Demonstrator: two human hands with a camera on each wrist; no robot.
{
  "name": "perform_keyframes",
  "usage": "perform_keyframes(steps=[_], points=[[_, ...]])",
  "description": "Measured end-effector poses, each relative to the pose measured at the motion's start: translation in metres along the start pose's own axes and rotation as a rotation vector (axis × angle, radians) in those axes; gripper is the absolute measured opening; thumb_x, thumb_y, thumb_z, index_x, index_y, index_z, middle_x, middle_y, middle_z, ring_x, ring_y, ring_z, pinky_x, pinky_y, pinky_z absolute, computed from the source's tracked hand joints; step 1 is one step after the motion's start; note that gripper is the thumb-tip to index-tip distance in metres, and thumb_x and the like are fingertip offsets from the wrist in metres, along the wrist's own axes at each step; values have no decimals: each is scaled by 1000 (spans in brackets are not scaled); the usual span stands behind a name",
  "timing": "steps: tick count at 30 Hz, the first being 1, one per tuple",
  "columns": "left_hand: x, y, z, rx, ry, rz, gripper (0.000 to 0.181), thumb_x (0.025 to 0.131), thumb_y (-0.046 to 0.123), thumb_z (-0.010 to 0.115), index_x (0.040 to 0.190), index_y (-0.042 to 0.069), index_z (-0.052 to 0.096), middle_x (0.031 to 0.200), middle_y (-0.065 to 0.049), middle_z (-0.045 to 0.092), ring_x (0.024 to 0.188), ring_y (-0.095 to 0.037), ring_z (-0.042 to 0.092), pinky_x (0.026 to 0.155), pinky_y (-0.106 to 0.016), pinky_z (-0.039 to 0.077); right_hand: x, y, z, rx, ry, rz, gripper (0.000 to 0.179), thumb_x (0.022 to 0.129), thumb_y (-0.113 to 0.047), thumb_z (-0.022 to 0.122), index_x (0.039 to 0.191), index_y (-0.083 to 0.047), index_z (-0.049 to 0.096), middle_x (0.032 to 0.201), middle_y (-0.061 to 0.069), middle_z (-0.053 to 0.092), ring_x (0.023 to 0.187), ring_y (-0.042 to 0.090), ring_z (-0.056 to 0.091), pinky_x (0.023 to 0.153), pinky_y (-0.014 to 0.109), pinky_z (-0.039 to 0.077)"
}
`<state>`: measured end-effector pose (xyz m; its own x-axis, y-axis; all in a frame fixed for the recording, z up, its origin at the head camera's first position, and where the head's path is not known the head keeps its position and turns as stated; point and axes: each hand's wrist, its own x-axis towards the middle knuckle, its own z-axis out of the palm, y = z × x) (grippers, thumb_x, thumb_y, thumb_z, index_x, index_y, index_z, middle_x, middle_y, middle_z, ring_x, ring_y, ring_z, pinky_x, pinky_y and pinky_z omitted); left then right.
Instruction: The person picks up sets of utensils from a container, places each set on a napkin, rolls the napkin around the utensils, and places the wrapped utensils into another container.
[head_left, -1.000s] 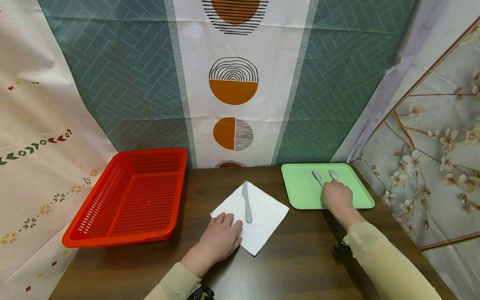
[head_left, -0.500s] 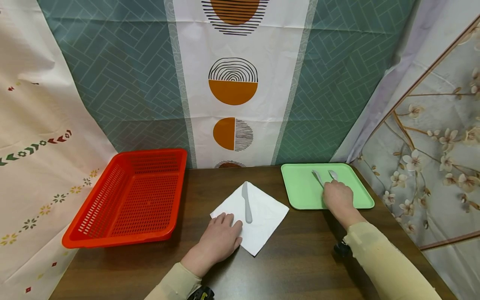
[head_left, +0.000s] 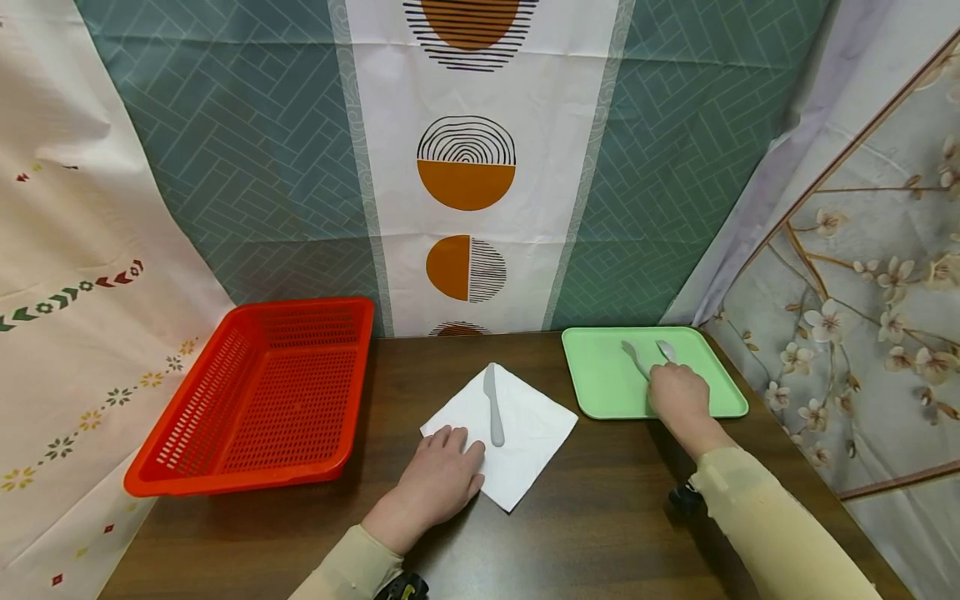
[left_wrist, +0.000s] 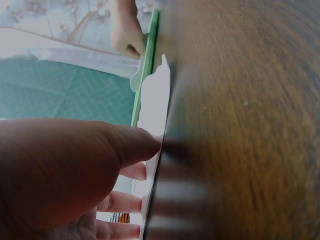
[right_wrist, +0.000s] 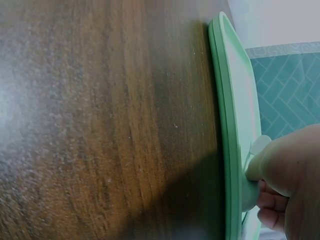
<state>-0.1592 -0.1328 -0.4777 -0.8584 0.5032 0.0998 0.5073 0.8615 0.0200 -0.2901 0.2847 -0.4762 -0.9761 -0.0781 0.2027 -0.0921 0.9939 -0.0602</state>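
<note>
My left hand [head_left: 444, 473] rests its fingertips and thumb on the near left side of a white napkin [head_left: 528, 417], which lies turned cornerwise on the table. A grey knife [head_left: 494, 408] lies on the napkin just beyond those fingers, blade pointing away. To the right, my right hand [head_left: 678, 392] is over a light green tray [head_left: 600, 392], pinching a grey piece of cutlery with a slim rounded head [head_left: 632, 353]; its handle is mostly hidden by the fingers. Just past the knuckles a grey spoon [head_left: 666, 350] lies on the tray, its handle hidden too.
A red plastic basket [head_left: 281, 392] with slotted walls stands at the left of the dark wooden table [head_left: 555, 533]. Patterned cloths [head_left: 285, 167] hang behind the table and along both sides, close to the basket and tray.
The head of the cutlery in my right hand has swung slightly left, away from the spoon, and that hand has shifted a touch right. My left hand, the napkin and the knife stay put.
</note>
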Motion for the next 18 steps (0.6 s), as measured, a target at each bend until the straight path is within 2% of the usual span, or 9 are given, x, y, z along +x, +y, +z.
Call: perform_keyframes(steps=[8, 18], points=[[0, 0, 0, 0, -8, 0, 33, 102, 33, 77, 126, 11, 70, 131, -21, 65, 126, -45, 62, 106, -62, 52, -2, -3, 0, 7, 16, -3, 18, 98, 0, 61, 82, 1, 67, 76, 19, 61, 74, 45, 63, 61, 62, 53], [1, 0, 0, -9, -18, -3, 33, 103, 32, 77, 126, 10, 69, 132, -21, 64, 128, -45, 61, 107, -62, 51, -3, -8, 1, 20, 73, -25, 17, 96, 0, 62, 80, 0, 66, 73, 17, 59, 71, 44, 63, 59, 61, 52]])
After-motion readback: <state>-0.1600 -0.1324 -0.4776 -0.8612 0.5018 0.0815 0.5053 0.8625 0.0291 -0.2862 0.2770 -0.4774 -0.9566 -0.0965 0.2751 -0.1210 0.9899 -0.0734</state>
